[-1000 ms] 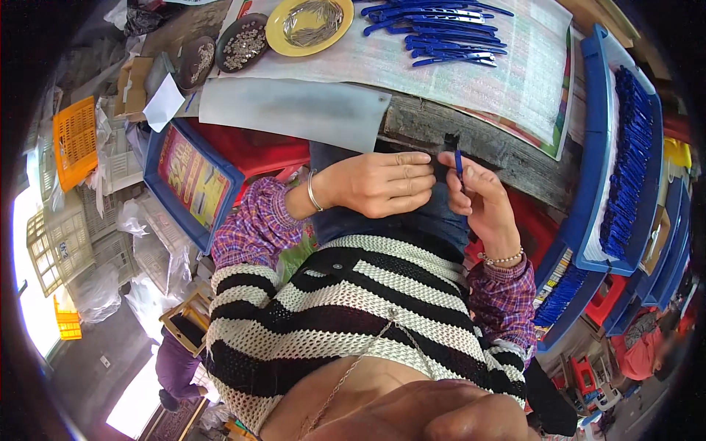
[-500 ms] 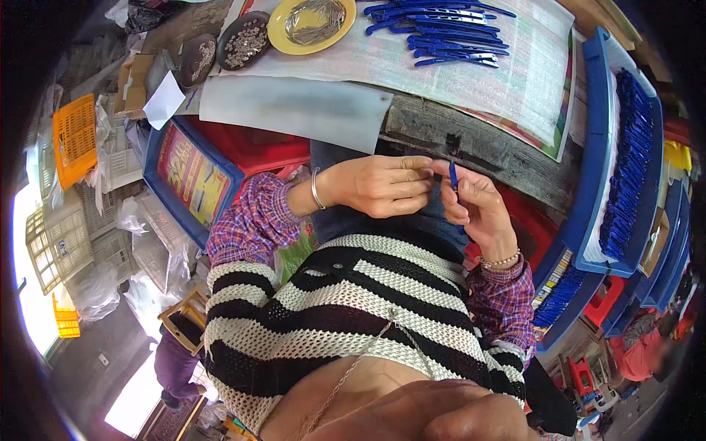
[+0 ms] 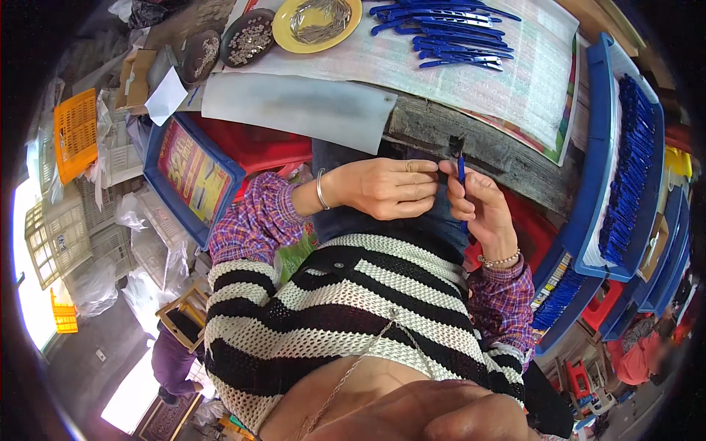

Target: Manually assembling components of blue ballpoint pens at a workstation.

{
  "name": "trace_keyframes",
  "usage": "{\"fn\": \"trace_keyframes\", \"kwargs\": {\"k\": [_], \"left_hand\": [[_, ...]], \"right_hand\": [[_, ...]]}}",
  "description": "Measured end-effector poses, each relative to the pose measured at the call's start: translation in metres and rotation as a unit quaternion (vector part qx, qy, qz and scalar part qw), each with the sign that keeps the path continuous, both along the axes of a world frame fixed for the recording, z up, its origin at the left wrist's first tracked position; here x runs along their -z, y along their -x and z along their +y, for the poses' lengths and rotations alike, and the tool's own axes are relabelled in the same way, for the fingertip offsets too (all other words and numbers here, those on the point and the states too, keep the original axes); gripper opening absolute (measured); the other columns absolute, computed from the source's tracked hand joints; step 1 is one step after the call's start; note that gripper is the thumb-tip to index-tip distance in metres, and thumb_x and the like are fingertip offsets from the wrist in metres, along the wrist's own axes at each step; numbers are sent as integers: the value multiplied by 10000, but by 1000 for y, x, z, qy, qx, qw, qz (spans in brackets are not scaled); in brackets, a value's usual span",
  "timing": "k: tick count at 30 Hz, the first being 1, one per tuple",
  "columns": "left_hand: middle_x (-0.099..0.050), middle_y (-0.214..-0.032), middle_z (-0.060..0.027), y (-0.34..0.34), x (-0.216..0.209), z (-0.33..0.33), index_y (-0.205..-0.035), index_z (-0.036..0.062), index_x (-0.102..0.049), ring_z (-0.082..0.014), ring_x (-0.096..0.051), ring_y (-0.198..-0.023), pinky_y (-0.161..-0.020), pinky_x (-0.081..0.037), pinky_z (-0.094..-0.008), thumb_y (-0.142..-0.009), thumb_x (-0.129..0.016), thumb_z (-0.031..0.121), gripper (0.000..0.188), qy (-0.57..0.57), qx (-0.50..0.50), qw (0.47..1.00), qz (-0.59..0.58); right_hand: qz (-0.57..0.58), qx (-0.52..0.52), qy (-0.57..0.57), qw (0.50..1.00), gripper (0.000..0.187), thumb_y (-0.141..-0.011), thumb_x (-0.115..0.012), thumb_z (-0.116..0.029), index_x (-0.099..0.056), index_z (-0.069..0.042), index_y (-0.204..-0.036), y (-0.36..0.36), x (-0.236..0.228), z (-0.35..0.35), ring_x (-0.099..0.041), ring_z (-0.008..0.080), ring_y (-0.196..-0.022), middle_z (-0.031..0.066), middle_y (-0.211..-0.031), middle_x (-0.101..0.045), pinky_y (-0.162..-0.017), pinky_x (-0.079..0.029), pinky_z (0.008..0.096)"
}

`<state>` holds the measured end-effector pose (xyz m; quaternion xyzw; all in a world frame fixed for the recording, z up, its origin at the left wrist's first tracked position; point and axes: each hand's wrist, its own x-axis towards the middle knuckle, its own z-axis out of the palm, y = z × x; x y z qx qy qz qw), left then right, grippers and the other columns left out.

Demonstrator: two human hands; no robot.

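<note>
My right hand (image 3: 485, 206) holds a slim blue hair clip (image 3: 462, 167) upright between thumb and fingers, in front of the table edge. Just left of it is my left hand (image 3: 382, 189), fingers pressed together and their tips close to the clip. Whether anything small sits in that pinch is hidden. On the table beyond lies a pile of blue hair clips (image 3: 460, 37). A yellow bowl (image 3: 283, 40) with thin metal pins stands left of the pile, beside two dark dishes of small metal parts, the nearer to the bowl being a round dish (image 3: 234, 22).
A blue tray (image 3: 592, 95) full of blue clips stands at my right, with more blue trays behind it. A grey sheet (image 3: 294, 110) overhangs the wooden table edge (image 3: 485, 140). At left are a blue crate (image 3: 151, 158) and an orange basket (image 3: 73, 132). Other people are in the background.
The clip in my right hand has turned slightly and now shows its narrow, pointed end upward. Both hands stay close together in nearly the same place.
</note>
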<state>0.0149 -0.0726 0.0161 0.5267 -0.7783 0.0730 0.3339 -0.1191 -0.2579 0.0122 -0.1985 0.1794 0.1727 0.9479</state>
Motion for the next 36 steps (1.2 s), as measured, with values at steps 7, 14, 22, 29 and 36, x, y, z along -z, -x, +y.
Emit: {"fn": "trace_keyframes", "kwargs": {"k": [7, 14, 22, 29, 36], "left_hand": [[-592, -989, -173, 0, 6, 3, -895, -54, -600, -302, -609, -939, -930, -478, -413, -740, -610, 80, 205, -14, 17, 1000, 7], [-593, -991, -163, 1, 12, 4, -890, -37, -606, -286, -601, -975, -952, -463, -415, -731, -624, 85, 202, -24, 13, 1000, 9], [-599, -956, -128, -3, 10, 6, -884, 1, -590, -259, -606, -924, -919, -481, -391, -724, -601, 96, 187, -16, -32, 999, 1], [-568, -1148, -132, -22, -2, 32, -1015, 54, -606, -276, -570, -923, -703, -520, -352, -775, -567, 106, 249, 10, -138, 989, 46], [-629, -1018, -62, -104, -22, 102, -1025, 107, -652, -258, -579, -891, -763, -489, -358, -767, -568, 73, 273, 7, -415, 910, -7]], "right_hand": [[16, -4, 16, 1000, 416, -937, -506, -197, -465, 73, -1251, -1, -6, 4, -356, 47, -553, 6, -769, -513, -455, -288, 183], [-1, -29, -9, 1000, 379, -933, -512, -194, -498, 73, -1202, 3, -1, 0, -369, 46, -538, 11, -756, -512, -448, -296, 182], [30, -10, -20, 999, 325, -930, -510, -180, -520, 53, -1156, -4, 5, 0, -368, 49, -547, 8, -775, -510, -457, -304, 184], [60, 10, -29, 998, 286, -897, -540, -170, -523, 0, -1127, -1, 5, -2, -369, 62, -577, 6, -780, -485, -452, -279, 185], [74, -10, 12, 997, 250, -911, -532, -189, -529, -12, -1088, -7, 2, 4, -362, 68, -572, -1, -769, -454, -440, -277, 186]]}}
